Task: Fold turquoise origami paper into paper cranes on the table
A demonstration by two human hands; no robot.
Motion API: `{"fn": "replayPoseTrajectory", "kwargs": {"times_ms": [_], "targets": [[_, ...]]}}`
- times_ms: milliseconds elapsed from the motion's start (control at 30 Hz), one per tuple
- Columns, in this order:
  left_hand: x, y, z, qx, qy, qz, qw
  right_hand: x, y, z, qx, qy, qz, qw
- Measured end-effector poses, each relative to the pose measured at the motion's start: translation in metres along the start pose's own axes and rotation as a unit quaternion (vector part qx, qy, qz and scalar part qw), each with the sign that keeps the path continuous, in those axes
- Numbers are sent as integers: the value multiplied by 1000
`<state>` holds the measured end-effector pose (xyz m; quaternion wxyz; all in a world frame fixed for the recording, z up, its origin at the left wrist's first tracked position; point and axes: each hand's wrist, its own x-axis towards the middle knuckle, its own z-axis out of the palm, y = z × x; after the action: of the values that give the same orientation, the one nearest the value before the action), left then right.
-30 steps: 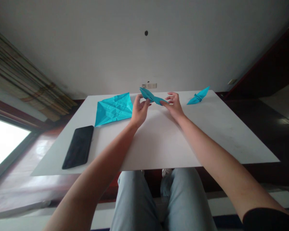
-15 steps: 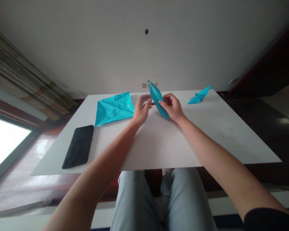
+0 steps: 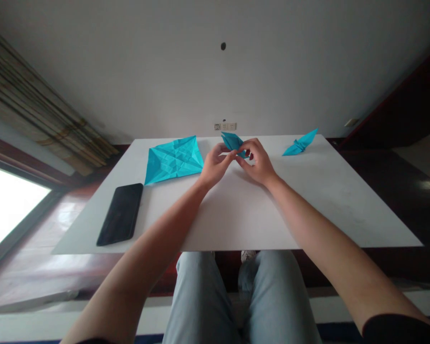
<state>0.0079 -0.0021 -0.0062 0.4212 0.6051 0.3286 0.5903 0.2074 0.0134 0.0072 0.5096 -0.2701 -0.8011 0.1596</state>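
A folded piece of blue origami paper (image 3: 231,140) is held between both hands just above the far middle of the table. My left hand (image 3: 217,164) has its thumb and fingers closed on the lower left part of the paper. From the other side, my right hand (image 3: 257,161) pinches the lower right part with thumb and fingers. The fingers hide the near end of the paper. To the left lies an unfolded blue sheet (image 3: 175,160) covered in creases. A finished-looking blue folded paper figure (image 3: 300,143) rests at the far right.
A black smartphone (image 3: 120,215) lies on the left of the white table (image 3: 329,205). Behind the table's far edge stands a grey wall with sockets (image 3: 225,126). A curtain (image 3: 39,105) hangs at the left, and my knees are under the near edge.
The held paper has turned from steeply upright to lower and more level. My left hand has moved right and taken hold of it, and both hands are now close together.
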Motion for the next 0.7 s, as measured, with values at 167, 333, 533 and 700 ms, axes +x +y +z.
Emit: {"fn": "replayPoseTrajectory", "kwargs": {"times_ms": [167, 333, 533, 700], "targets": [[3, -3, -2, 35, 22, 12, 999, 0, 3, -1, -4, 24, 27, 999], [3, -1, -1, 28, 29, 6, 999, 1, 2, -4, -39, 73, 41, 996], [4, -5, 0, -63, 21, -36, 997, 1, -6, -2, -4, 53, 51, 997], [4, -6, -1, -52, 23, -28, 998, 3, -11, -6, 4, 56, 58, 997]]}}
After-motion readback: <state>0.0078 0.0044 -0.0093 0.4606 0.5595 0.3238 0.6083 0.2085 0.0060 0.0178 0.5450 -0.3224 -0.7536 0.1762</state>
